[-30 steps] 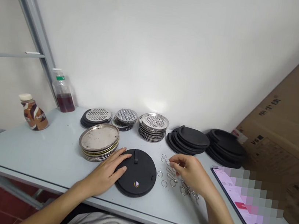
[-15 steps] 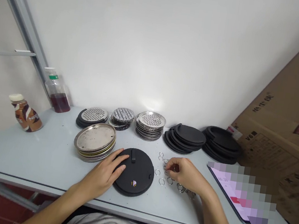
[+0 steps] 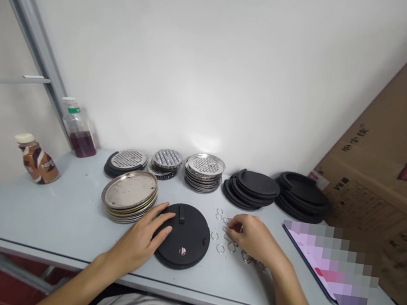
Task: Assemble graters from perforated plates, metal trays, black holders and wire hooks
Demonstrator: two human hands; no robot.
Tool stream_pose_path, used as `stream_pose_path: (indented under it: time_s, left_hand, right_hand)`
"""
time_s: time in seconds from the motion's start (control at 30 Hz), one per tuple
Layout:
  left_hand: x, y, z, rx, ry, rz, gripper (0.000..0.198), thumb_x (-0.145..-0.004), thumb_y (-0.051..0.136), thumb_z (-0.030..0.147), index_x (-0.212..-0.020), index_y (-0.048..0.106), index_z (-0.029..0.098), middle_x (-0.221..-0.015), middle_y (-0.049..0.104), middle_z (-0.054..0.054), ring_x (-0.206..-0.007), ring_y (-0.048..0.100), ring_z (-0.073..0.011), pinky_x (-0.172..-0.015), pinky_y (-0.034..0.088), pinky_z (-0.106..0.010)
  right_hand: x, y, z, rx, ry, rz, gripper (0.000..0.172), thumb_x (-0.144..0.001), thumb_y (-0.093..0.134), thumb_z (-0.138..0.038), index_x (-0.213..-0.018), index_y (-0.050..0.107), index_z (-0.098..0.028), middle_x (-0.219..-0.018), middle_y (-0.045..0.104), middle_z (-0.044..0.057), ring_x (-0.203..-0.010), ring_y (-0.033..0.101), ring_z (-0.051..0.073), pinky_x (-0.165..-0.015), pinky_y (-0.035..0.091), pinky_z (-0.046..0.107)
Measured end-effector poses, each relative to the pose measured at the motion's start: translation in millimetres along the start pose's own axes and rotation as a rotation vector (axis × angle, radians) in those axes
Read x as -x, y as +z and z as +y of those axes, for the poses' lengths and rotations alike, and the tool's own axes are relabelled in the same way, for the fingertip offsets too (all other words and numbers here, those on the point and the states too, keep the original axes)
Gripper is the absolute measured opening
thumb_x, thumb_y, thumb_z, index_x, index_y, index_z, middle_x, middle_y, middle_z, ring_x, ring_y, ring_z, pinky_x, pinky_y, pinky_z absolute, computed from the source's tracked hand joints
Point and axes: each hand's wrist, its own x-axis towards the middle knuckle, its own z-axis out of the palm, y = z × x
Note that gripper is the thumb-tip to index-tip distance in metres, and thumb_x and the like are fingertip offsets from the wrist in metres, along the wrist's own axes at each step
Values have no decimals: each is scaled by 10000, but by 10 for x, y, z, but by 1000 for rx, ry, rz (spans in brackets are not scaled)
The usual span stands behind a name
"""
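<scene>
On the table lies a round black disc point(image 3: 191, 236) with a small raised tab near its far edge and a little coloured sticker. My left hand point(image 3: 144, 237) rests on the disc's left side, fingers spread. Right of the disc, several thin metal rings point(image 3: 220, 249) are scattered on the tabletop. Among them my right hand point(image 3: 248, 234) hovers low, thumb and forefinger pinched together. What sits between those fingertips, if anything, is hidden. A cluster of rings point(image 3: 246, 257) lies partly under the right wrist.
A stack of metal plates point(image 3: 130, 190) stands left of the disc. Behind are perforated metal discs point(image 3: 205, 165), black discs point(image 3: 259, 184) and black rimmed pieces point(image 3: 302, 189). Two bottles, brown point(image 3: 37, 162) and clear point(image 3: 82, 138), stand left; a phone point(image 3: 310, 256) and cardboard box point(image 3: 377, 207) are right.
My right hand has shifted very slightly right, away from the nearest rings. My left hand stays on the black disc. The camera view has tilted a little.
</scene>
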Motion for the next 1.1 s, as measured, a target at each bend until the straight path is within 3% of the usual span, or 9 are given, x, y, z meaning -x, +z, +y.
stream_pose_path:
  time_s: [0.1,0.17,0.23,0.3,0.47,0.6,0.83,1.1]
  left_hand:
    - [-120,-9,193,31,75,64,271,-987,487,279,-1208,635,232,-1406,536,-86,-1336,467,-255,-1135,386,-469]
    - [-275,7,382,47,162,31,218,-961,537,253,-1127,674,220,-1348,580,-86,-1322,467,-254,-1149,356,-462]
    - [-481,52,572,29,211,-54,157,-921,605,254,-1028,711,208,-1245,638,-89,-1249,518,-260,-1143,349,-458]
    - [-705,121,718,-34,215,-222,164,-913,618,288,-993,731,199,-1128,691,-94,-1168,566,-269,-1105,373,-456]
    - [-1101,289,867,-95,217,-420,145,-745,765,229,-889,760,209,-905,757,-79,-993,655,-307,-1049,371,-546]
    - [-1198,318,949,-142,162,-537,151,-705,754,163,-845,752,220,-833,760,-56,-907,683,-282,-1004,402,-536]
    - [-1298,257,1106,-193,84,-675,117,-691,750,143,-795,738,197,-897,757,-90,-919,692,-297,-877,496,-439]
    - [-1343,279,1066,-134,64,-729,160,-657,818,180,-790,730,199,-852,761,-62,-880,701,-262,-800,522,-350]
  right_hand:
    - [-11,38,-25,17,27,2,91,-783,641,-259,-794,716,-211,-797,724,46,-758,637,193,-660,385,260]
    - [-19,58,-33,22,36,-3,91,-798,636,-259,-798,709,-205,-807,723,51,-752,635,191,-652,382,258]
    - [-23,70,-35,25,39,-8,94,-812,620,-243,-801,700,-196,-806,720,57,-735,631,186,-639,379,254]
    - [-19,71,-35,28,35,-21,93,-815,608,-223,-802,693,-187,-792,715,59,-722,625,183,-630,378,251]
    - [-5,53,-45,32,1,-48,156,-786,560,-124,-834,697,-182,-828,710,54,-764,618,177,-656,379,242]
    - [-17,57,-46,40,31,-53,236,-721,567,-84,-892,699,-178,-830,709,52,-752,608,175,-640,359,246]
    - [-10,78,-42,35,84,-72,235,-645,596,-110,-855,667,-188,-786,703,34,-703,588,177,-585,334,251]
    - [-13,104,-44,27,101,-75,262,-625,622,-126,-879,648,-186,-773,698,29,-680,592,167,-568,332,242]
